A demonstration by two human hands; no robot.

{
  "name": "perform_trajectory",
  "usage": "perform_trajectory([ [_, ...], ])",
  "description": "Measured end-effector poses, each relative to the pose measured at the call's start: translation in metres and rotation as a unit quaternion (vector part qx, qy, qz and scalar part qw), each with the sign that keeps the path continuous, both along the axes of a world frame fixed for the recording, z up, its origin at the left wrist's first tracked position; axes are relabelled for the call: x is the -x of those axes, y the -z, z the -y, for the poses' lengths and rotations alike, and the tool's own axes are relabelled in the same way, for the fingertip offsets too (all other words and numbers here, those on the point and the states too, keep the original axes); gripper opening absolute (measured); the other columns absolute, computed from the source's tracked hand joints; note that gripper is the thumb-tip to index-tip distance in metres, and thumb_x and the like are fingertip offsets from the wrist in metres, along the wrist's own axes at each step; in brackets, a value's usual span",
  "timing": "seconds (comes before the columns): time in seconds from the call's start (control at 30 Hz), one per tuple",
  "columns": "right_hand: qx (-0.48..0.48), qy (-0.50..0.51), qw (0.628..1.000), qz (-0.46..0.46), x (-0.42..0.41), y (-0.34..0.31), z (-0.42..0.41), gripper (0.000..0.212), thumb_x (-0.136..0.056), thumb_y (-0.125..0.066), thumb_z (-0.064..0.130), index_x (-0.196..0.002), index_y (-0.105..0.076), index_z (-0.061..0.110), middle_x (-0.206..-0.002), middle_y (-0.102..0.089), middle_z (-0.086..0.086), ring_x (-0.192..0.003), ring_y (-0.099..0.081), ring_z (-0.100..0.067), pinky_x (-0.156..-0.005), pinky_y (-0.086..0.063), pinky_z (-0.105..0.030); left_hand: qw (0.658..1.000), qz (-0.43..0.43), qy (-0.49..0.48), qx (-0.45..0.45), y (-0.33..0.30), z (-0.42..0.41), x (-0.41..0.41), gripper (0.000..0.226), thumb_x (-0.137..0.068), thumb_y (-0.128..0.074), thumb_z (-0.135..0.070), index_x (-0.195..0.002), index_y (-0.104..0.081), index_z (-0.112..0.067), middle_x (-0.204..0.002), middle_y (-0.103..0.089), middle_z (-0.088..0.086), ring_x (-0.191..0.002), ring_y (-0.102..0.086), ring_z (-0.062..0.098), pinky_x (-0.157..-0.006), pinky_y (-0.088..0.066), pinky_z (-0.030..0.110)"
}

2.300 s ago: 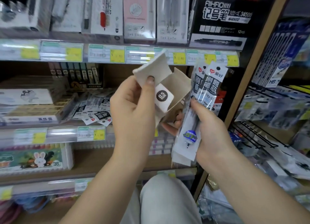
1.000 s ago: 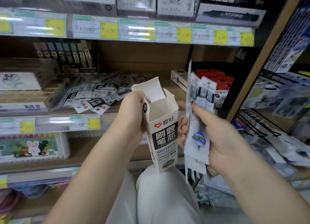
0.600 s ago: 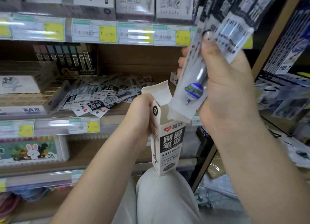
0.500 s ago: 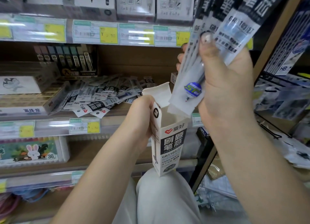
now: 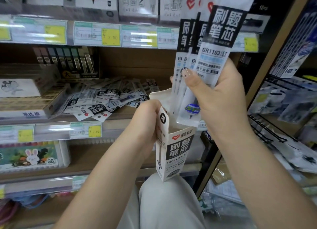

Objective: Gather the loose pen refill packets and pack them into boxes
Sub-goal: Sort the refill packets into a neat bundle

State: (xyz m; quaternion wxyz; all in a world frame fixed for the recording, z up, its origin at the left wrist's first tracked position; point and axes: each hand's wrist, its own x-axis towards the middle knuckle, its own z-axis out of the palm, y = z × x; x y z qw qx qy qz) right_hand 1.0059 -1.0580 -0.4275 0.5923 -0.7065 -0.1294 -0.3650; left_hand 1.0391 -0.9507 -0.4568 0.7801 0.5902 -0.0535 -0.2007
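My left hand [image 5: 145, 122] grips a tall white refill box [image 5: 175, 153] with black lettering, held upright over my knee with its top flaps open. My right hand [image 5: 221, 98] holds a bunch of several clear refill packets [image 5: 211, 45] with black-and-white headers, thumb across their front. The packets stand almost upright and their lower ends sit in the box's open mouth. A loose pile of the same refill packets [image 5: 106, 100] lies spread on the middle shelf behind my left hand.
Shelf rails carry yellow price tags [image 5: 110, 36]. A flat box of lead cases [image 5: 25, 107] sits left of the pile, dark lead tubes [image 5: 68, 62] behind it. A rabbit-print crayon box [image 5: 32, 156] is below. A wire rack with hanging packets [image 5: 281, 98] stands at the right.
My right hand raised the packet bunch from beside the box to above it, then lowered its bottom ends into the open mouth. My left hand turned the box upright and keeps it steady.
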Motion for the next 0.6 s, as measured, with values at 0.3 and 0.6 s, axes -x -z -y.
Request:
perform_trajectory([
  [0.3, -0.040, -0.145, 0.987, -0.048, -0.006, -0.007, 0.012, 0.023, -0.077, -0.063, 0.011, -0.095, -0.058, 0.023, -0.091, -0.072, 0.004, -0.095, -0.068, -0.024, -0.083, -0.056, -0.045, 0.999, 0.011, -0.012, -0.044, 0.001, -0.005, 0.005, 0.013, -0.045, -0.040, -0.016, -0.032, -0.043, -0.016, -0.053, -0.043, 0.008, -0.065, -0.044, 0.030, -0.069, -0.036, 0.034],
  [0.6, -0.130, -0.217, 0.967, -0.044, 0.000, -0.018, 0.021, 0.022, -0.068, -0.061, 0.014, -0.090, -0.061, 0.014, -0.077, -0.073, -0.001, -0.078, -0.071, -0.017, -0.071, -0.056, -0.031, 0.999, 0.005, 0.024, -0.026, 0.005, -0.009, 0.003, 0.018, -0.038, -0.044, -0.016, -0.055, -0.044, -0.013, -0.073, -0.046, 0.015, -0.071, -0.042, 0.031, -0.070, -0.035, 0.035],
])
